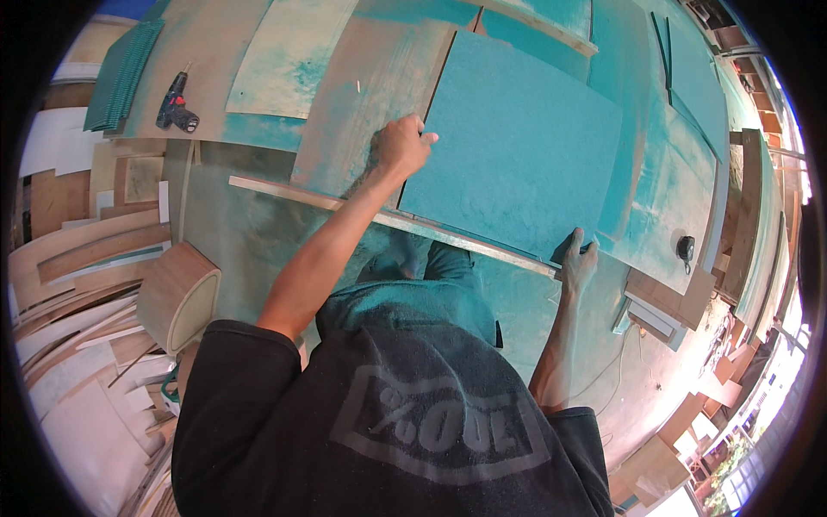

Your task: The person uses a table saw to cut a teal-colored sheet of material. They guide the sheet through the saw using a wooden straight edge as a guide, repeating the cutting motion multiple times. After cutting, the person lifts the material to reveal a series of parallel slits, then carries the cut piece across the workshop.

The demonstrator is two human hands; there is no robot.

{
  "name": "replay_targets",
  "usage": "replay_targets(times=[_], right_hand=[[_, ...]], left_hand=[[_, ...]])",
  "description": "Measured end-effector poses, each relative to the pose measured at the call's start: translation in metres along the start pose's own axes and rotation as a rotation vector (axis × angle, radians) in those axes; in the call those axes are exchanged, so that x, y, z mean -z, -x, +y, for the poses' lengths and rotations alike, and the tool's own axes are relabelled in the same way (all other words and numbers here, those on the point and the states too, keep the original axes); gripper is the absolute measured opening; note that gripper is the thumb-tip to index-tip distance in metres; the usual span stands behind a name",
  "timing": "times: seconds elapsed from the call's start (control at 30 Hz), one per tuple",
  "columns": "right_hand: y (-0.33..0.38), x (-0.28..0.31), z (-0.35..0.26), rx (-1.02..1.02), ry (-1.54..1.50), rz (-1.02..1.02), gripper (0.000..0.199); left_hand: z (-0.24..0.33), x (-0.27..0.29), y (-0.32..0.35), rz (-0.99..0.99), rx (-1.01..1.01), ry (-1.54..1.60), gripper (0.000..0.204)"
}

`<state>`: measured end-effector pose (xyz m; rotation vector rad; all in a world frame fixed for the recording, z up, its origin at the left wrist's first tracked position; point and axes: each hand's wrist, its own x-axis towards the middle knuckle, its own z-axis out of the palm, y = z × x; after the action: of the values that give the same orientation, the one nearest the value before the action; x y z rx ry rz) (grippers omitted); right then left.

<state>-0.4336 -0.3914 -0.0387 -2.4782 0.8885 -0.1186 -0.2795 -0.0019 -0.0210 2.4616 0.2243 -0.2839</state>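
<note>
A large square teal panel lies at an angle on the work table in front of me. At its left edge my left hand is closed, the thumb reaching over the edge and the fingers curled. My right hand grips the panel's near right corner, with the thumb and fingers around the edge. A dark patch shows between that thumb and fingers; I cannot tell whether it is shadow or a thing. Beneath the panel's near side runs a long narrow wooden strip along the table's front.
A cordless drill lies at the far left, beside a stack of teal boards. A small black object sits at the table's right. Wood offcuts crowd the left floor, near a curved wooden piece. Teal panels rest far right.
</note>
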Motion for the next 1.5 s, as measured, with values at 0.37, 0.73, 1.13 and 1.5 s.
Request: replay_targets(times=[0.37,0.73,1.13,1.5], right_hand=[[0.002,-0.002,0.004,-0.126,0.011,0.012,0.065],[0.009,0.009,-0.011,-0.083,0.040,0.009,0.064],[-0.001,0.007,0.001,-0.097,0.235,-0.068,0.059],[0.076,-0.036,-0.150,0.993,0.597,-0.541,0.123]], left_hand=[[0.001,0.001,0.007,0.003,-0.026,-0.009,0.033],[0.002,0.004,0.010,-0.055,0.044,-0.070,0.032],[0.027,0.024,-0.010,-0.249,-0.049,-0.297,0.062],[0.022,0.047,-0.034,-0.421,-0.382,-0.540,0.108]])
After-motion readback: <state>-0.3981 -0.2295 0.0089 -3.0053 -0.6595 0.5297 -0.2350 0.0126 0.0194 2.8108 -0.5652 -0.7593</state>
